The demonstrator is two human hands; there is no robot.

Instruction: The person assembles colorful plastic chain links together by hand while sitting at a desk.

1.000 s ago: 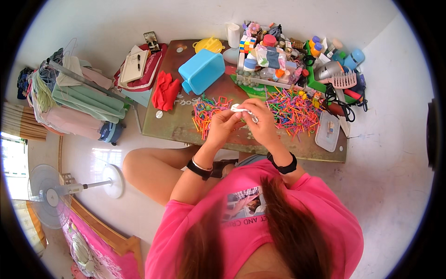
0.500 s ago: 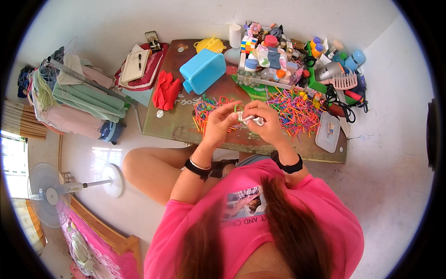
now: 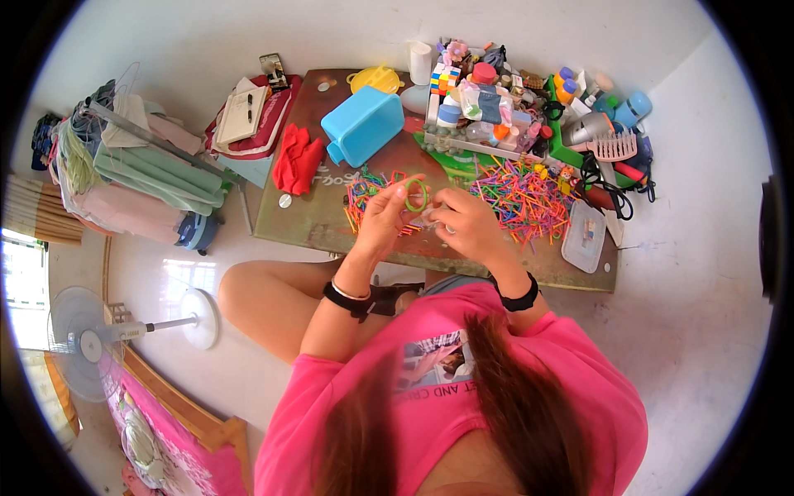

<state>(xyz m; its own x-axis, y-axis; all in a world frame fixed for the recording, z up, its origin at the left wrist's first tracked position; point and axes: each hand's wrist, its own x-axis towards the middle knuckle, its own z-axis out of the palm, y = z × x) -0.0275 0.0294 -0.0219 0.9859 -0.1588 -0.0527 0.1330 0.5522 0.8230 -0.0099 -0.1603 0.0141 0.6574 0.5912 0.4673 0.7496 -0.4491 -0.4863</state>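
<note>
My left hand (image 3: pixel 382 218) pinches a thin green ring (image 3: pixel 425 201) that stands up between thumb and fingers over the table's near part. Close beside it, my right hand (image 3: pixel 468 223) is closed, fingers curled toward the left hand. A small whitish piece (image 3: pixel 429 217) shows between the two hands, mostly covered by fingers; its kind is unclear. Behind the left hand lies a small heap of coloured plastic sticks (image 3: pixel 357 198). A larger heap of similar sticks (image 3: pixel 521 202) spreads to the right of my right hand.
A blue plastic bin (image 3: pixel 364 128) lies tipped on the table (image 3: pixel 310 227), beside red cloth (image 3: pixel 296 161) and a yellow lid (image 3: pixel 375 79). Crowded bottles and toiletries fill a box (image 3: pixel 484 149) at back right. A clear tray (image 3: pixel 585 240) sits near the right edge.
The green ring has come into fuller view at my left fingertips. My right hand has turned and lowered slightly, and the white piece between the hands is now mostly hidden.
</note>
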